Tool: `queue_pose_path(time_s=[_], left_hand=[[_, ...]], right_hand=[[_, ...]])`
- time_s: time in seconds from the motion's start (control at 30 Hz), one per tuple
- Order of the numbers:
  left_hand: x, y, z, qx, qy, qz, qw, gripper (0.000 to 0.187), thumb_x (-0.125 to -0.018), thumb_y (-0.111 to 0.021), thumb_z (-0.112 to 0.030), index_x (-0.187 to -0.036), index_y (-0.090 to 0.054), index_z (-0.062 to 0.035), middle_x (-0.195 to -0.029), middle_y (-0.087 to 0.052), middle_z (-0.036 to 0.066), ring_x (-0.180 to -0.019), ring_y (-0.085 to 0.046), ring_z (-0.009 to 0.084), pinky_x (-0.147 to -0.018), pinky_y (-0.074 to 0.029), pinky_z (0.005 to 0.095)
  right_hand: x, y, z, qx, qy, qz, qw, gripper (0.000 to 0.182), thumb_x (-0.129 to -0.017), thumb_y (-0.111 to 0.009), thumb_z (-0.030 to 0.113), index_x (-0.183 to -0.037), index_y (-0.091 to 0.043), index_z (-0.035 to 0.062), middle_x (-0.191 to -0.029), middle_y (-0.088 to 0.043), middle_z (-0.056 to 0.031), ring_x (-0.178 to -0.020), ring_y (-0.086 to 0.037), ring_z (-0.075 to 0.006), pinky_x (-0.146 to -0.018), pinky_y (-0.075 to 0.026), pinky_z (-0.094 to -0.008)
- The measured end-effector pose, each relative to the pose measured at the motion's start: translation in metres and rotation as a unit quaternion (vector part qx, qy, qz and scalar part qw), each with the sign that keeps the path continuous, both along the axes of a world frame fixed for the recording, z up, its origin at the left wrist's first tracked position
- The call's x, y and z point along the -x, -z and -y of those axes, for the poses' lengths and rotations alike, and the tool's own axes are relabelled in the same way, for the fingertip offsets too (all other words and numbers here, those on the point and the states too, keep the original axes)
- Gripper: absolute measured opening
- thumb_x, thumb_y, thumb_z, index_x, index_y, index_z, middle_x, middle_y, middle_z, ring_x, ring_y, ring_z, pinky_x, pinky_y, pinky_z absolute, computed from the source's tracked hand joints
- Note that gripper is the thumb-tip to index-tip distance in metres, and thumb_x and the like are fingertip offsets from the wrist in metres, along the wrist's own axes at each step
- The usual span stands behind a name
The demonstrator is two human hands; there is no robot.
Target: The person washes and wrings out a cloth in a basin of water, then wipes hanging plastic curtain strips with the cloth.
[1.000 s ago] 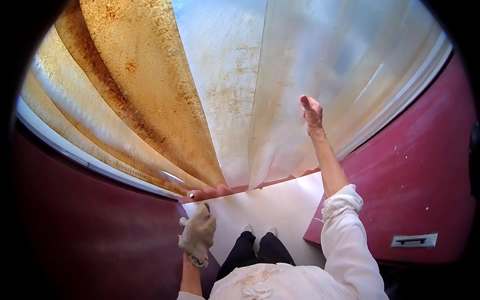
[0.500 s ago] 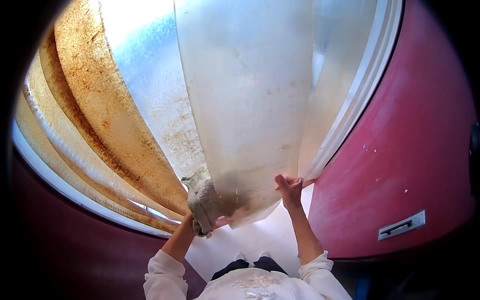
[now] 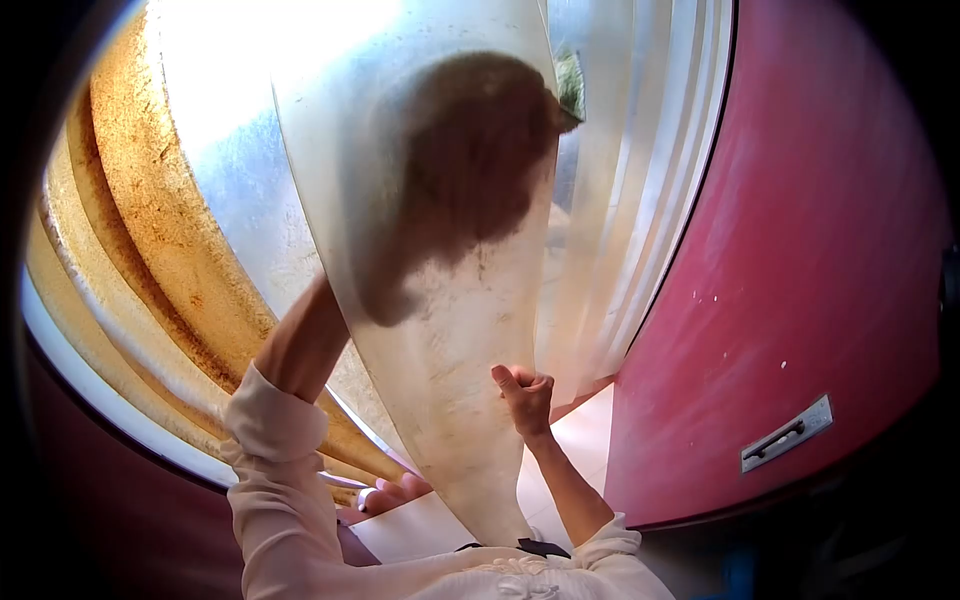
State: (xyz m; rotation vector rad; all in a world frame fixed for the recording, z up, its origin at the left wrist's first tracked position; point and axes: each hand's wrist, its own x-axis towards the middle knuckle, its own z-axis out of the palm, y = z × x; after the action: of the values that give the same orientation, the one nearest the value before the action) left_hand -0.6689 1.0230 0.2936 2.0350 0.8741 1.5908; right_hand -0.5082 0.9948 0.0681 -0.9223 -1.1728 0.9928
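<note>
A red door (image 3: pixel 800 260) stands right of the grip. The translucent plastic strip (image 3: pixel 450 340) hangs lengthwise, its long axis running from top to bottom, lower end tapering toward the floor. Left of it hang rust-stained strips (image 3: pixel 150 230). The right hand (image 3: pixel 525 398) pinches the strip's right edge, fingers curled. The left hand (image 3: pixel 470 160) shows only as a dark shape behind the strip, above the grip; its hold cannot be told. No writing shows.

Strong daylight glares through the translucent hanging plastic strips (image 3: pixel 300 90), blowing out the top left; a dark backlit shadow behind them; fisheye bending, black vignetted corners.
</note>
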Motion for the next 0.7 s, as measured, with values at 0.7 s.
queue_pose_path(time_s=[0.7], left_hand=[[0.030, -0.169, -0.057, -0.171, -0.202, -0.086, 0.961, 0.021, -0.083, -0.055, -0.004, -0.101, -0.053, 0.0078, -0.103, -0.058, 0.020, -0.098, -0.057, 0.0146, -0.079, -0.051, 0.0299]], right_hand=[[0.014, 0.005, 0.008, 0.039, -0.060, -0.004, 0.997, 0.050, -0.076, -0.070, 0.035, -0.045, -0.043, 0.0075, -0.045, -0.041, 0.0057, -0.044, -0.035, -0.0029, -0.043, -0.028, -0.0217]])
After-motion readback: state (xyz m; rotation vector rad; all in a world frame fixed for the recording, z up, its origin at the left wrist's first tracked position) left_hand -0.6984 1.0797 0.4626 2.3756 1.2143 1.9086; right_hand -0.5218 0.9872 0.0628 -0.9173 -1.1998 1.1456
